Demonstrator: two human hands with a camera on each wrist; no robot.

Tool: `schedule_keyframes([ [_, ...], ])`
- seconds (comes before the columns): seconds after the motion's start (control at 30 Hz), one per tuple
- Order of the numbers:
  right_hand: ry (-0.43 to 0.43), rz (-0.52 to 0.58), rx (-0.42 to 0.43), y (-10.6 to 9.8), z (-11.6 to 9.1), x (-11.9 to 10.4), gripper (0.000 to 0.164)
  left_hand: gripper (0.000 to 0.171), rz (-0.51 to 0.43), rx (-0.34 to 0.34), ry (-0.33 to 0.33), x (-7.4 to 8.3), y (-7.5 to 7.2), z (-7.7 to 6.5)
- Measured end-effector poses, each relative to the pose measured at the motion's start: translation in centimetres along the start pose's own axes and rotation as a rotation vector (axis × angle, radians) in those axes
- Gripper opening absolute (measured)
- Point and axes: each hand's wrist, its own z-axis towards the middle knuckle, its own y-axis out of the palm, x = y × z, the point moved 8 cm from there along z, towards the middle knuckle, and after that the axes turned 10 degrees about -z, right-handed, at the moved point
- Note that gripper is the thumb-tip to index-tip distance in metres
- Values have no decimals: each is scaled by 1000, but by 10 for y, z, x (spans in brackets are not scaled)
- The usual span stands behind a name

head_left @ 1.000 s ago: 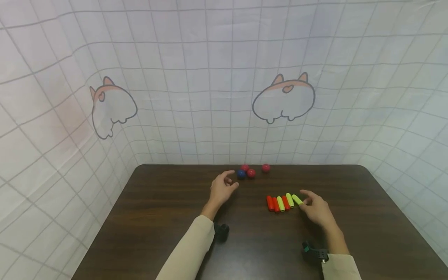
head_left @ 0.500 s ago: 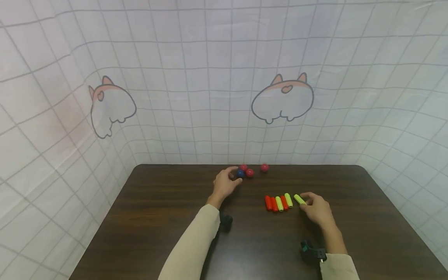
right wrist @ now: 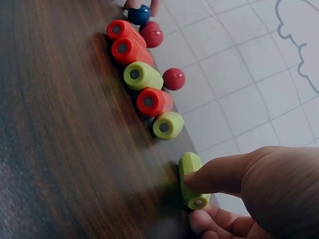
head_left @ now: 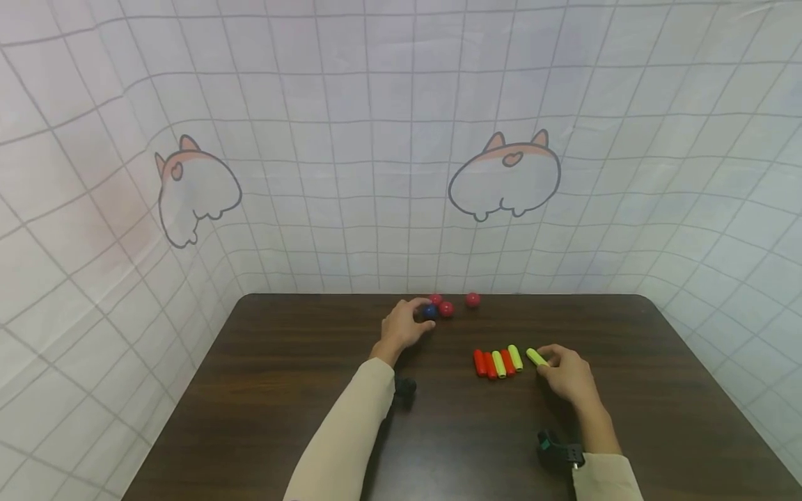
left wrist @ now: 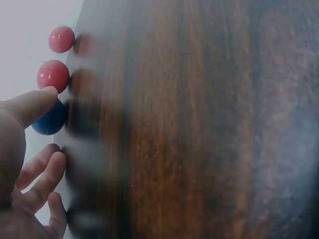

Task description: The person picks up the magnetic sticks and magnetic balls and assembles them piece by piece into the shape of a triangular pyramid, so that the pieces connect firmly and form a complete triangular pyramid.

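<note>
My left hand (head_left: 401, 325) pinches at a blue ball (head_left: 429, 312) near the table's far edge. In the left wrist view the thumb (left wrist: 42, 102) overlaps the blue ball, and the index fingertip is hidden. My right hand (head_left: 569, 376) holds a lime-green magnetic building rod (right wrist: 192, 167) between thumb and fingers; its lower end shows a round grey tip. To its left, a row of short red rods (head_left: 479, 362) and lime-green rods (head_left: 515, 357) lies side by side on the table. A red ball (head_left: 446, 309) sits beside the blue one, with another red ball (head_left: 435, 299) behind.
A third red ball (head_left: 473, 300) stands apart to the right, close to the far edge of the dark wooden table (head_left: 282, 390). A white grid-patterned cloth (head_left: 351, 174) hangs around the back and sides. Each wrist wears a small dark camera.
My left hand has moved forward and right, bringing thumb and index to the blue ball. My right hand has drawn the lime-green rod slightly away from the row.
</note>
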Motion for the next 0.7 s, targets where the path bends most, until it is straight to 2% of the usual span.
schedule_keyframes([
  [0.33, -23, 11, 10, -4, 0, 2, 37, 34, -14, 39, 30, -3, -2, -6],
  [0.57, -28, 86, 0, -7, -1, 7, 39, 33, -179, 32, 7, -9, -5, -15],
  [0.7, -47, 128, 12, -9, -2, 8, 40, 32, -260, 23, 39, -10, -8, -23],
])
